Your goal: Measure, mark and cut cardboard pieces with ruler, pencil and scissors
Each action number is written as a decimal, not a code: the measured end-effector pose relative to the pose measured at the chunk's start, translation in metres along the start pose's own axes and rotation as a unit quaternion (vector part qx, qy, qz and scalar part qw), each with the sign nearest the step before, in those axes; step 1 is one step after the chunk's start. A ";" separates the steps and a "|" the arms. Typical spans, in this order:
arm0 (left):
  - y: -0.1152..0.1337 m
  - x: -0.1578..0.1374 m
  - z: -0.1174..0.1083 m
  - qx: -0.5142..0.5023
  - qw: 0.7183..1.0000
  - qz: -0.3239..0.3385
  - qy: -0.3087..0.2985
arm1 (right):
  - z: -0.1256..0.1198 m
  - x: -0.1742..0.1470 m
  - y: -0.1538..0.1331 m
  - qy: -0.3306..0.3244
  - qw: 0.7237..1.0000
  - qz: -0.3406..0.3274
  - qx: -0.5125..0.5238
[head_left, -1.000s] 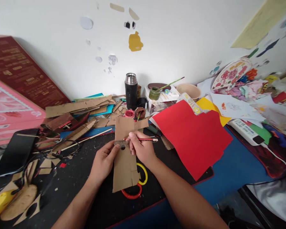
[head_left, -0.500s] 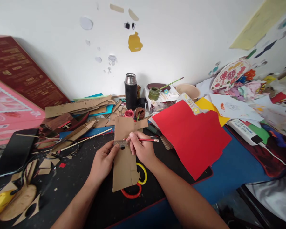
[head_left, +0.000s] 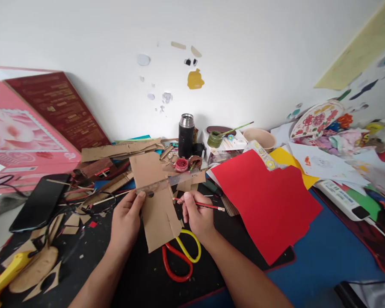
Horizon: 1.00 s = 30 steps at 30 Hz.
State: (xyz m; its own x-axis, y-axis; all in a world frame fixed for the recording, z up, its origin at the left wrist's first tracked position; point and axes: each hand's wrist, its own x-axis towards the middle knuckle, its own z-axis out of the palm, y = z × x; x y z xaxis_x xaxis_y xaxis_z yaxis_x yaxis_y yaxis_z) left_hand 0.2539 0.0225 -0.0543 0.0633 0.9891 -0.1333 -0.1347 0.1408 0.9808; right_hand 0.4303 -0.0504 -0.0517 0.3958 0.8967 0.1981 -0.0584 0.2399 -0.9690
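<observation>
Nearest you, the red and yellow handles of a pair of scissors (head_left: 192, 260) stick out from under the cardboard piece (head_left: 158, 216), which you have tilted in front of you over the black mat on the table (head_left: 335, 241). Your left hand (head_left: 126, 220) pinches the cardboard's left edge together with a clear ruler (head_left: 160, 185) laid across it; the ruler's markings are too faint to read. Your right hand (head_left: 197, 216) grips a red-and-black pencil (head_left: 210, 206), its point by the cardboard's right edge; whether it touches, you cannot tell from here. To your right lies red paper (head_left: 269, 205), and past it a white power strip (head_left: 340, 199) whose label carries lines of small, illegible print. Farther off stand open paint jars, red (head_left: 181, 164) and green (head_left: 214, 139), near a black thermos (head_left: 186, 139). On your far left, the pink box (head_left: 32, 132) has a maroon panel of gold lettering, too small to read. At far right, the round fan (head_left: 317, 119) bears a red character resembling double happiness.
</observation>
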 end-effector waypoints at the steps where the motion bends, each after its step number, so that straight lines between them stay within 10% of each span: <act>1: 0.001 0.001 0.000 -0.016 1.000 -0.002 0.010 | 0.000 0.000 0.000 -0.001 1.000 0.001 0.000; 9: 0.010 0.000 0.005 -0.104 0.992 -0.049 0.043 | -0.001 0.007 0.004 -0.010 0.998 0.057 -0.018; 30: 0.002 -0.022 0.015 -0.129 0.970 -0.118 -0.171 | -0.005 0.014 0.002 0.023 0.998 0.026 -0.050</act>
State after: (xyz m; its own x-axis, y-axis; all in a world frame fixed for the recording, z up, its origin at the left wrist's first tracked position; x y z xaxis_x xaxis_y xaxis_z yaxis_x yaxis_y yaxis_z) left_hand 0.2669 0.0007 -0.0469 0.4409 0.8616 -0.2514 -0.3158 0.4111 0.8551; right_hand 0.4403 -0.0389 -0.0519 0.4366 0.8882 0.1428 0.0106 0.1537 -0.9881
